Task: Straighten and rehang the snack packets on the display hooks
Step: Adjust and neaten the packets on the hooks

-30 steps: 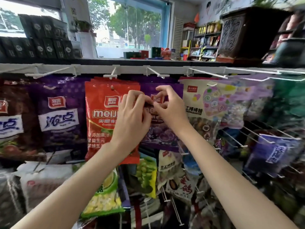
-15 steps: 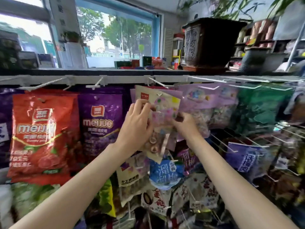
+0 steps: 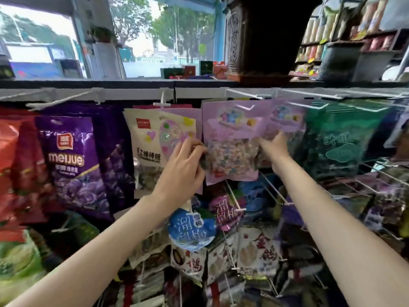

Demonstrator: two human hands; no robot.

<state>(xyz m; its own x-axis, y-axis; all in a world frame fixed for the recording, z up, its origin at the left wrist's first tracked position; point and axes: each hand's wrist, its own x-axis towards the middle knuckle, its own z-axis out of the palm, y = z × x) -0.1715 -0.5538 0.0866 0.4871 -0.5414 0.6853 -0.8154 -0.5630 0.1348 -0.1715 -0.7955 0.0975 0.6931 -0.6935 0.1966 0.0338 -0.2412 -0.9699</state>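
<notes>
Both hands were on a lilac candy packet (image 3: 230,138) in the top row of a shop's display rack. The left hand (image 3: 184,167) pinched the packet's left edge, fingers curled over it; the right hand (image 3: 274,147) reached to the packet's right side, but blur hid whether its fingers closed on the edge or only pressed it, so that grip can't be told. The hands were well apart, w/ the packet's width between them.

Half a sec earlier the same hands had worked a cream lollipop packet (image 3: 159,140), left hand on its face, right hand partly behind it. That packet now hung on its own from a white hook (image 3: 162,104) just left of the lilac one, roughly square. A full sec earlier the hands had been together at the top of a purple packet (image 3: 73,165) farther left; that too hung flat beside red packets (image 3: 15,165). The work had moved rightward along the rail (image 3: 132,94), approx one hook per half sec.

Judged from this: three hooks looked done, the lilac packet was in hand, and a green packet (image 3: 340,140) to its right plus the jumbled lower rows (image 3: 221,240) remained. The lilac packet's hook hole couldn't be made out.
</notes>
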